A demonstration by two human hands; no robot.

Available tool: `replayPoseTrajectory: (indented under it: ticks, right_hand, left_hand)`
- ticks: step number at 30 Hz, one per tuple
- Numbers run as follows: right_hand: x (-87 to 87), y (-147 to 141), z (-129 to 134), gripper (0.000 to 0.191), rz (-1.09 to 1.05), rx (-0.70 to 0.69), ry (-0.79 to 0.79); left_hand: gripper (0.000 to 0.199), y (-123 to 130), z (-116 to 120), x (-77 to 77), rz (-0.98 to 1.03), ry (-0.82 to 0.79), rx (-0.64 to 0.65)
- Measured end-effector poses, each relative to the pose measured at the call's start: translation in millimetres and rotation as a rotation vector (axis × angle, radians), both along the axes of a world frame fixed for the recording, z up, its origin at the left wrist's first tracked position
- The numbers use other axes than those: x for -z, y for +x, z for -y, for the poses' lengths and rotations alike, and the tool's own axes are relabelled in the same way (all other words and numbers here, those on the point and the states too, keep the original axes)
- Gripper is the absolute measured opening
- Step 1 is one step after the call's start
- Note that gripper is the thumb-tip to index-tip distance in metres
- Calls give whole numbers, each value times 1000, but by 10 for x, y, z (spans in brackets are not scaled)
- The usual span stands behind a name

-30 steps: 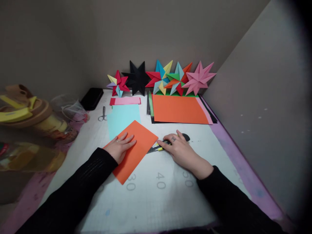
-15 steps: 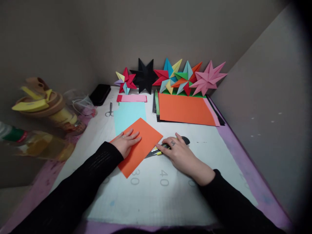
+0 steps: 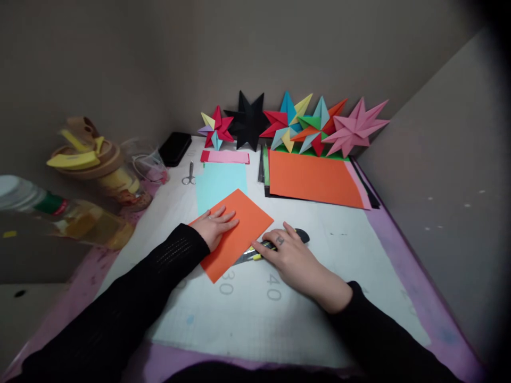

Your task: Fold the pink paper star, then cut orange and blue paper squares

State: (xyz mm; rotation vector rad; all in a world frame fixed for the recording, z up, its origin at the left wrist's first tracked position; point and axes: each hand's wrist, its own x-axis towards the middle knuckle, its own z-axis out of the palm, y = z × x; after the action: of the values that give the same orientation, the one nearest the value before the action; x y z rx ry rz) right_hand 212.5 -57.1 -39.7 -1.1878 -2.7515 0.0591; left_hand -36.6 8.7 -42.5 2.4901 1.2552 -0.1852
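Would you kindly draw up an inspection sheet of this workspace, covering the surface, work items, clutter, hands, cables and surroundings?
Surface: white mat, printed with numbers, over a purple covering.
Work items: orange paper lies askew, overlapping light-blue paper; box cutter beside its right-hand edge.
Clutter: scissors, pink strips, stacked sheets, dark flat object; tumbler, clear cup and bottle at left.
Hands: left hand flat on the orange paper; right hand over the box cutter, grip unclear.
Cables: nothing seen.
Surroundings: five folded paper stars along the grey wall.

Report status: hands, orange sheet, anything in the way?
Left hand flat on orange sheet. Right hand on utility knife beside it. Pale blue sheet partly underneath.
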Motion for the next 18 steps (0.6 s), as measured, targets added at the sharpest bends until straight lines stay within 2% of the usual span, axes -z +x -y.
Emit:
replayPoseTrajectory:
  ticks: [13,18]
  right_hand:
    - [-1,-296,204,43,-74,-161,29]
    - [-78,-372,302,41,-122,-325,-54]
  left_hand:
    - [65,13,15,-38,-1,-20,-5]
    - [63,-26,16,41,42,5,-1]
